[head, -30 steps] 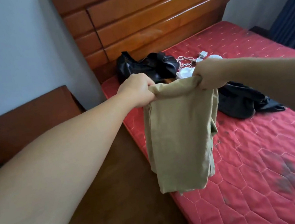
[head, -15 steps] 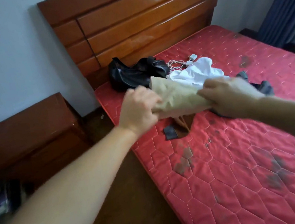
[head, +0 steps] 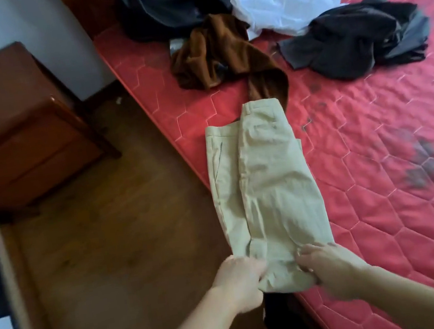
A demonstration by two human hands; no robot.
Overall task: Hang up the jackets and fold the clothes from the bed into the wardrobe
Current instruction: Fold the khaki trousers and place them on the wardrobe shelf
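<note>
Four garments lie unsorted on the red quilted bed [head: 386, 224]: a black shiny jacket [head: 173, 3], a brown velvety garment [head: 217, 52], a white crumpled shirt [head: 285, 7] and a dark grey heap of cloth [head: 354, 41]. The beige cotton trousers [head: 269, 185] lie half-folded along the bed's edge, so most of the task is left. The left hand [head: 237, 278] and right hand [head: 333, 268] each have a curled grip pinching the trousers' near end.
</note>
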